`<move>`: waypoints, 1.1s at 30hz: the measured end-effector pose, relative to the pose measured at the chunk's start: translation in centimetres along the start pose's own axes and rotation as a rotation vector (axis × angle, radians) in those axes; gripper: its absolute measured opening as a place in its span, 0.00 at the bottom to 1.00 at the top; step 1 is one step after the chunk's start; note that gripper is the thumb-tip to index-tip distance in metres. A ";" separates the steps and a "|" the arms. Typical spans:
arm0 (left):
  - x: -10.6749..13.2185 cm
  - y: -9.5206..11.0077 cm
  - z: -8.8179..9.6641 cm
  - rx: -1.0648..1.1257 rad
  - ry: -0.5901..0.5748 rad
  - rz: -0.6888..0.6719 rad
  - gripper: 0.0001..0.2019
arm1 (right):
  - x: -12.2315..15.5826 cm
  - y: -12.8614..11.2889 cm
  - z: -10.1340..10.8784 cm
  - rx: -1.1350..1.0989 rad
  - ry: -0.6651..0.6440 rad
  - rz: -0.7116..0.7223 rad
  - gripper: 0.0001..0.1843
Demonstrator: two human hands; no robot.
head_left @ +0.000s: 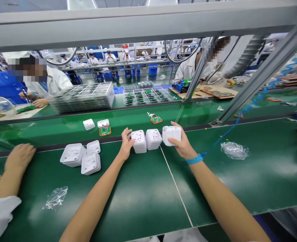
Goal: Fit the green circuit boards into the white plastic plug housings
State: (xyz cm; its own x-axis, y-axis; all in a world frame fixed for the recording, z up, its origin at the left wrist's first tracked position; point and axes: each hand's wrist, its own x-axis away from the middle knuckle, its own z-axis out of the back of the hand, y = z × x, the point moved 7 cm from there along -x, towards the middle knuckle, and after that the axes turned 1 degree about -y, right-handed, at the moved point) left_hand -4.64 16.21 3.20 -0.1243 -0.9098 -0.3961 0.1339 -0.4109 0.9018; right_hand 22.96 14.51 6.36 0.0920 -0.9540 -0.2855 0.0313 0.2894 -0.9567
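Note:
Two stacks of white plastic housings stand side by side on the green bench, a left stack (pixel 139 142) and a middle stack (pixel 154 139). My left hand (pixel 126 145) touches the left stack's near-left side, its thumb and fingers apart. In my right hand (pixel 184 144) is a group of white plastic housings (pixel 170 134), with the thumb across the front and fingers behind. It is held just right of the middle stack. A blue wrist strap (pixel 194 159) with a coiled cord circles my right wrist.
More white housing stacks (pixel 73 154) lie to the left. Green circuit boards with orange edges, one board (pixel 156 119) among them, sit on the far strip. Clear plastic bags (pixel 235 150) lie right and left. A co-worker's hand (pixel 19 156) rests at left. A metal post (pixel 259 74) slants at right.

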 end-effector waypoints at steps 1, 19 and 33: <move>0.4 -0.3 0.2 0.002 0.055 0.018 0.40 | 0.2 0.1 0.1 0.010 0.008 0.011 0.51; 11.3 6.9 -2.6 0.124 -0.060 0.081 0.29 | 8.4 -3.3 -9.6 0.097 -0.164 0.271 0.54; 16.0 6.4 -1.2 0.255 0.043 0.432 0.35 | 11.7 0.9 -16.9 0.195 -0.534 -0.007 0.56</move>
State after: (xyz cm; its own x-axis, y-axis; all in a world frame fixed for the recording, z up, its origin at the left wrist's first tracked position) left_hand -4.57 -1.04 2.39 -0.0692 -0.9974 0.0209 -0.0811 0.0265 0.9964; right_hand 7.28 2.25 1.15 0.5803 -0.7980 -0.1627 0.2120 0.3409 -0.9159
